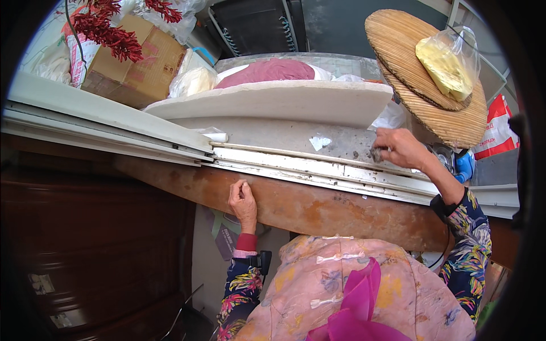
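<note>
My right hand reaches over the white window track to the grey ledge behind it. Its fingers pinch a small dark grey clump, too small to name. Dark crumbs and a scrap of white paper lie on the ledge to its left. On the brown wooden sill rests my left hand, its fingers curled closed; whatever may be inside them is hidden. Dirt specks mark the track, and the sill is stained in patches.
A white slab stands along the ledge's far side. Round woven lids with a yellow bag on top lean at the right. A cardboard box sits far left. White sliding window frames cover the track's left part.
</note>
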A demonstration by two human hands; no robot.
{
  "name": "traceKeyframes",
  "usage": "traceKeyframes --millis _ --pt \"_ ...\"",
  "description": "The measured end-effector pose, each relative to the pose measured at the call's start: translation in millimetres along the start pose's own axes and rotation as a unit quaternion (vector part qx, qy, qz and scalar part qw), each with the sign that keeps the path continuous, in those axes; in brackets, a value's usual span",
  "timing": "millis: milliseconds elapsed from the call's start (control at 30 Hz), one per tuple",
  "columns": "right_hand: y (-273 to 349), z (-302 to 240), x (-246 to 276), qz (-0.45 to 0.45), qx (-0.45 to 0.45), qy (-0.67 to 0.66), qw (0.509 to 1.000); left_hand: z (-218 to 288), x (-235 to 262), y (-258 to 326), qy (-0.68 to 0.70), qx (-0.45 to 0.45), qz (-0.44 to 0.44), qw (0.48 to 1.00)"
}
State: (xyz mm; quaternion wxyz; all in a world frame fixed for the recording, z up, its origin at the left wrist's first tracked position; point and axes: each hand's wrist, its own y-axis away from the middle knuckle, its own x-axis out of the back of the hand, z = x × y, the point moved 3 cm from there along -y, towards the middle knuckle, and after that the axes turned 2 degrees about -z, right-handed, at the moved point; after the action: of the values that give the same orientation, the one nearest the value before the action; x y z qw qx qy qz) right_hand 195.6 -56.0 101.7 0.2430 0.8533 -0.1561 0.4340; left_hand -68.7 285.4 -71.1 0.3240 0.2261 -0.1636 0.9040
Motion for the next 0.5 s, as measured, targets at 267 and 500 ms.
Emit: traceKeyframes --millis 267,500 --pt "45 -8 -26 -0.095 -0.096 0.092 0.987 5 2 1 -0.009 0.012 -0.014 1.000" --pt "64 -5 -14 -0.012 -0.105 0.015 0.994 7 2 1 -0.016 -0.008 -0.004 1.000"
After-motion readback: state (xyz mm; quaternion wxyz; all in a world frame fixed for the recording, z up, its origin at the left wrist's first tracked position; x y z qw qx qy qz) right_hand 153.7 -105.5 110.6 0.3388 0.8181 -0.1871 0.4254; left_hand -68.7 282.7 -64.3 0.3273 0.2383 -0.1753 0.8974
